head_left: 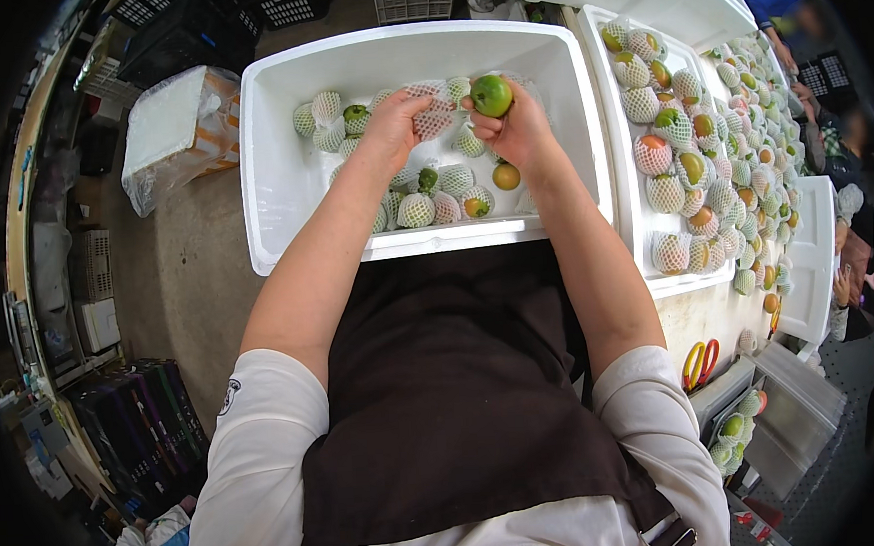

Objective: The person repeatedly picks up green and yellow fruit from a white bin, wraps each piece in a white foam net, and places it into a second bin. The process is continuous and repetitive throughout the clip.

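My left hand (392,129) pinches a pinkish-white foam net sleeve (434,112), stretched out over the white foam box. Close beside it, my right hand (517,132) is closed round a bare green tomato (491,96) with an orange tinge at its edge. Both hands are above the inside of the white foam box (423,240). Several tomatoes in foam nets (416,210) lie on its bottom, partly hidden by my forearms. One orange tomato (506,176) lies there without a net, below my right hand.
At the right, another white foam box (631,194) holds netted tomatoes, with many more heaped beyond it (753,172). Scissors with red and yellow handles (701,365) lie near my right elbow. A plastic-wrapped box (164,124) stands on the left floor. Other people (854,216) are at the far right.
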Available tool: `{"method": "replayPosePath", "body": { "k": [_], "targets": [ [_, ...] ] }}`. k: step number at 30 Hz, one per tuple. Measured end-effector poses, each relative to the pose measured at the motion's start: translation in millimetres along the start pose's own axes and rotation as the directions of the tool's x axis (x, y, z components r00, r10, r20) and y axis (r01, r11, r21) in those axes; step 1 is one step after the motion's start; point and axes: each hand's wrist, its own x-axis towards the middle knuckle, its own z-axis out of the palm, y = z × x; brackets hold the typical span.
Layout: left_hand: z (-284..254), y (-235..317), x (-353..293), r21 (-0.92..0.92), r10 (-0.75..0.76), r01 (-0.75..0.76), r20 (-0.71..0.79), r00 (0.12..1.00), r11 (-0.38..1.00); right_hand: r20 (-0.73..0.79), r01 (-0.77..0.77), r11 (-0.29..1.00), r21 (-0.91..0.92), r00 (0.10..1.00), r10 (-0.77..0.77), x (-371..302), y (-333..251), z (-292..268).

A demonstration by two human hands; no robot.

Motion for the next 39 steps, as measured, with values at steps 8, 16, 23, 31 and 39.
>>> {"method": "replayPosePath", "body": {
  "k": [8,16,23,31,39],
  "targets": [
    [7,2,-4,0.023,0.047,-0.047,0.013,0.999,0.999,-0.061,0.2,0.929,-0.311,0.971,-0.229,-3,12,22],
    [17,3,-15,0.385,0.167,-0.213,0.151,0.974,0.898,-0.164,0.131,0.813,-0.567,0.95,-0.267,-5,16,26],
    [19,4,-15,0.371,0.188,-0.225,0.133,0.973,0.901,-0.254,0.178,0.792,-0.584,0.886,-0.387,3,17,10],
    [19,8,-16,0.543,0.203,-0.222,0.097,0.974,0.81,-0.084,0.176,0.536,-0.825,0.901,-0.425,-2,26,26],
    [15,-1,-8,0.371,0.266,-0.249,0.003,0.964,0.895,-0.197,0.105,0.94,-0.326,0.964,-0.176,6,12,4]
  ]
}}
